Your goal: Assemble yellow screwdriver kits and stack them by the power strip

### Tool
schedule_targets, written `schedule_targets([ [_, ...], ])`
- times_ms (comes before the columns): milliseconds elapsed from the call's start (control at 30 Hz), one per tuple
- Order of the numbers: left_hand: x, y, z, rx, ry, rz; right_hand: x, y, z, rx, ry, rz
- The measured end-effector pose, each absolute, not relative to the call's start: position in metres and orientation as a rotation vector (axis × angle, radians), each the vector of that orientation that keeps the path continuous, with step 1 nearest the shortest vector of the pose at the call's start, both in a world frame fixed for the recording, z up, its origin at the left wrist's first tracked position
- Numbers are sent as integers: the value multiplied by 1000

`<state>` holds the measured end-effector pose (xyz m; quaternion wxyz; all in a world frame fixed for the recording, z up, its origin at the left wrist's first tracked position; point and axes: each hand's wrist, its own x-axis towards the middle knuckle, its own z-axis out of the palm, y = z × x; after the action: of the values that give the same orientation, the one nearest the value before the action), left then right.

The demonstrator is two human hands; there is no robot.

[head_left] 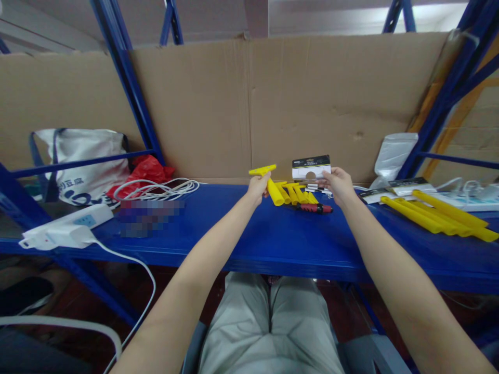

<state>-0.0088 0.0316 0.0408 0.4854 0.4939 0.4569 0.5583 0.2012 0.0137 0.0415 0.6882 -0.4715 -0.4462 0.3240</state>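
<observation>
My left hand (259, 188) is closed round a yellow T-shaped piece (275, 192), raised over the blue shelf. To its right, my right hand (338, 183) pinches the edge of a black-and-white card (311, 168) with a round hole, held upright. Between the hands, several smaller yellow pieces (298, 194) lie on the shelf in a row. A dark red tool (315, 208) rests just in front of them. Small white and black items (317, 189) lie partly behind the card and my right fingers.
Long yellow tubes (440, 215) and cards (411, 186) lie at the right of the blue shelf (218, 223). At the left are a power strip (74, 221), coiled white cable (167, 189), red plastic bag (146, 171) and cloth bag (88, 161). Cardboard (195, 109) stands behind.
</observation>
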Motion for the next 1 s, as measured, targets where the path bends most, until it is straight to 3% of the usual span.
schedule_targets([
  [400,-37,74,79,744,1108,1788,196,17,32,-819,-1279,939],
  [1000,-1,69,41,597,926,1641,185,17,23,-689,-1402,1057],
])
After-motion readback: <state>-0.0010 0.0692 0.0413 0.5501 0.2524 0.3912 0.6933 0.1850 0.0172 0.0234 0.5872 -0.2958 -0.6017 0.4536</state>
